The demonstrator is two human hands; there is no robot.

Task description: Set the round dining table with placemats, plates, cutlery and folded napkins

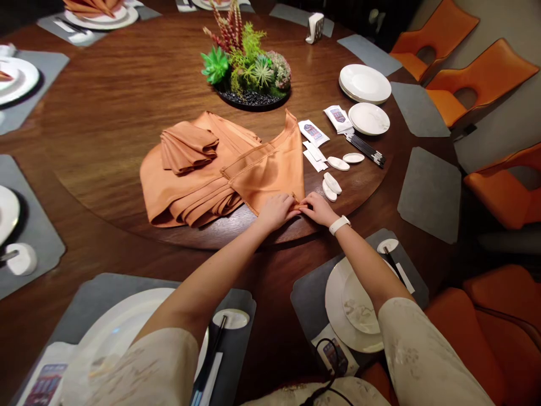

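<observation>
An orange cloth napkin (276,175) lies partly spread on the raised round wooden turntable (127,67). At its near right corner my left hand (279,211) pinches the fabric. My right hand (319,208), with a white watch band on the wrist, grips the same corner, fingertips nearly touching those of the left. Just left of this napkin rests a pile of folded orange napkins (186,194). On top of that pile sits a pleated napkin (188,146). Several white chopstick rests (332,186) lie just beyond my right hand.
A plant centrepiece (251,73) stands further back. To the right are stacked white plates (366,83), black chopsticks (366,149) and wrapped packets (313,133). Place settings on grey mats (429,189) ring the table edge, two beneath my forearms. Orange chairs (486,79) stand at right.
</observation>
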